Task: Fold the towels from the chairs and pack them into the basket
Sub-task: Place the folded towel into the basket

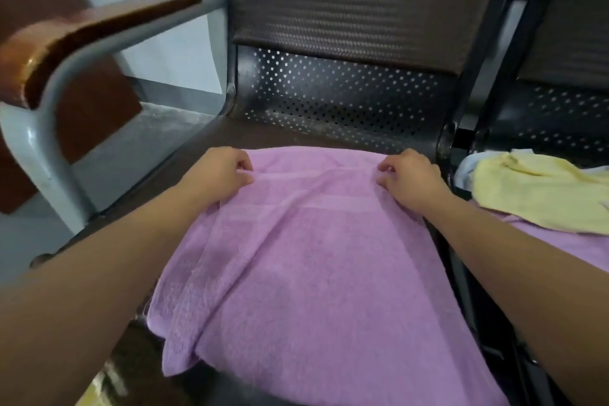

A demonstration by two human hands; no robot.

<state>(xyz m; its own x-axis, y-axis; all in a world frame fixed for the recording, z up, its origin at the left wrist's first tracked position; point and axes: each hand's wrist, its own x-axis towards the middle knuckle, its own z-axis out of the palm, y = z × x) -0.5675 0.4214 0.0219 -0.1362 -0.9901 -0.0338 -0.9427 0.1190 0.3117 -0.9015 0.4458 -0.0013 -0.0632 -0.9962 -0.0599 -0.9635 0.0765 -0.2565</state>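
A pink towel (316,267) lies spread over the dark seat of the chair (346,89) in front of me and hangs over the seat's front edge. My left hand (220,175) pinches the towel's far left corner. My right hand (412,178) pinches its far right corner. Both hands lie on the towel near its far edge, fingers curled. On the seat to the right lies a yellow towel (543,191) on top of another pink towel (560,247) and a pale blue cloth (464,168). No basket is in view.
A grey metal armrest with a brown wooden top (82,33) rises at the left. The perforated black backrest stands behind the towel. A black frame post (461,128) separates the two seats. A pale wall and a grey floor lie beyond at left.
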